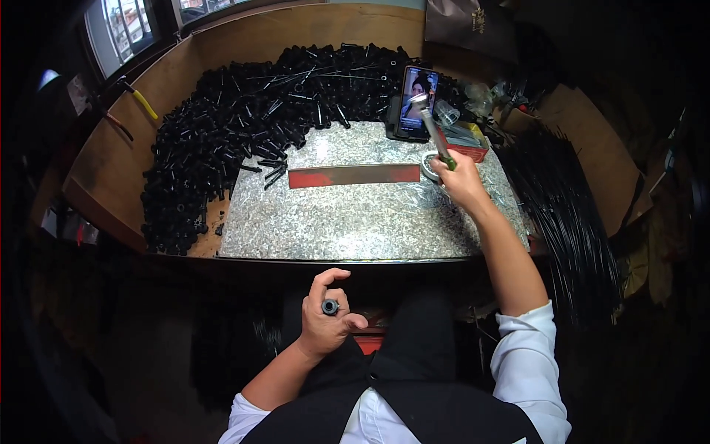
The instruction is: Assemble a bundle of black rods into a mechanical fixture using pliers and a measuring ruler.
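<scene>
My left hand (pixel 323 318) is in front of the table's near edge, above my lap. Its lower fingers curl around a dark cylindrical part (pixel 330 306) whose round, hollow end faces up; thumb and index finger stand apart from it. Over the right side of the stone slab (pixel 333 222), my right hand (pixel 462 180) grips a hammer (pixel 436 132) by its green handle end. The shiny metal head points up and away, in front of a propped-up phone (pixel 411 129). A small round white-rimmed dish (pixel 427 166) sits beside that hand, partly hidden by it.
A flat red-and-grey metal bar (pixel 355 175) lies across the slab. Black tubular parts (pixel 222 126) are heaped at the left and back, inside a wooden border (pixel 310 29). Long black rods (pixel 569 214) lie at the right. Yellow-handled pliers (pixel 140 100) hang at the left rim.
</scene>
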A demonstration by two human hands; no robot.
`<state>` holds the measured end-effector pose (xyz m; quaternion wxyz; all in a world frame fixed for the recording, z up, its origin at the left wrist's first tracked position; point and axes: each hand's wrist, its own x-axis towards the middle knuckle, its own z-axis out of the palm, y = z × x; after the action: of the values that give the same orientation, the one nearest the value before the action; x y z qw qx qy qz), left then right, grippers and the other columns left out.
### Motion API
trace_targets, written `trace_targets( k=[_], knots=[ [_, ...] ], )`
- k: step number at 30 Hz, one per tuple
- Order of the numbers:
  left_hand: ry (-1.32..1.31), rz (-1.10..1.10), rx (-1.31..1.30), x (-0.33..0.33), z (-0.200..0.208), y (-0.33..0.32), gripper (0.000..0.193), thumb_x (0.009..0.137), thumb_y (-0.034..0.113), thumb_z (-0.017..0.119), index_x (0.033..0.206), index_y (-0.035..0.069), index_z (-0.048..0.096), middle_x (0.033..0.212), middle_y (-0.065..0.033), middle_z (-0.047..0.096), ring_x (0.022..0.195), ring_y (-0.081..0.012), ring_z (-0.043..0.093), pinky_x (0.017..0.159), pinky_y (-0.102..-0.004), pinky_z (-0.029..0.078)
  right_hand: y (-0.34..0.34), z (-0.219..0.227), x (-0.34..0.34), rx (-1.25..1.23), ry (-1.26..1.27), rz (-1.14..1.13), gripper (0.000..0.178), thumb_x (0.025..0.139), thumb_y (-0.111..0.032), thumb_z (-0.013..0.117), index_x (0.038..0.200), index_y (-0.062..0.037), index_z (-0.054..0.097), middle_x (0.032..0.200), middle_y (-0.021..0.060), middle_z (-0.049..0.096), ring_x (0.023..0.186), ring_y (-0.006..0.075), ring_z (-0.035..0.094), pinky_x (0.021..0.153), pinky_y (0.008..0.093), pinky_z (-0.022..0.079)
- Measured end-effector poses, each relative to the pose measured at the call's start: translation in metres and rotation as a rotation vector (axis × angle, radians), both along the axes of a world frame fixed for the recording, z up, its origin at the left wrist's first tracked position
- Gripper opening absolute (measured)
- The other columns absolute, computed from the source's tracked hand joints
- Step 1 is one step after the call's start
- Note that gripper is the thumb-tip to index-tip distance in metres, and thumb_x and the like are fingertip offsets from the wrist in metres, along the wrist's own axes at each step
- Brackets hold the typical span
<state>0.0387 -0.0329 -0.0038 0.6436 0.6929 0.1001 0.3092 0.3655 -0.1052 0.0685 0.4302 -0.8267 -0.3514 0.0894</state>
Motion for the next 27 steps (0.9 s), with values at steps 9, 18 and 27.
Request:
trace_targets(
  k=[9, 18, 27],
  knots=[
    [-0.057, -0.041, 0.199, 0.008, 0.018, -0.007, 0.084, 0.063, 0.037, 0.083, 0.129, -0.001, 0.048, 0.053, 0.0039, 0.032, 0.048, -0.0045, 0.031, 0.048, -0.0183, 0.030, -0.025, -0.008, -0.119, 0.678, 1.047, 0.436, 0.025, 0.093, -0.025, 0.056, 0.082, -0.0037, 0.049, 0.075, 0.0027, 0.047, 0.059, 0.0092, 0.045, 0.057, 0.0256, 0.040],
    [-0.062, -0.022, 0.281, 0.008, 0.028, -0.016, 0.093, 0.064, 0.035, 0.084, 0.136, -0.004, 0.039, 0.051, 0.0007, 0.037, 0.046, -0.0055, 0.035, 0.046, -0.0201, 0.033, -0.026, -0.017, -0.173, 0.516, 0.846, 0.417, 0.020, 0.092, -0.020, 0.058, 0.089, 0.0001, 0.058, 0.073, 0.0033, 0.055, 0.064, 0.0105, 0.052, 0.058, 0.0238, 0.040],
    [-0.078, 0.006, 0.218, 0.000, 0.022, -0.014, 0.091, 0.068, 0.041, 0.080, 0.135, -0.003, 0.039, 0.050, 0.0017, 0.039, 0.045, -0.0035, 0.036, 0.045, -0.0190, 0.030, -0.028, -0.020, -0.187, 0.510, 0.682, 0.428, 0.011, 0.089, -0.013, 0.063, 0.091, -0.0026, 0.062, 0.075, -0.0016, 0.057, 0.068, 0.0049, 0.051, 0.062, 0.0206, 0.041]
  ],
)
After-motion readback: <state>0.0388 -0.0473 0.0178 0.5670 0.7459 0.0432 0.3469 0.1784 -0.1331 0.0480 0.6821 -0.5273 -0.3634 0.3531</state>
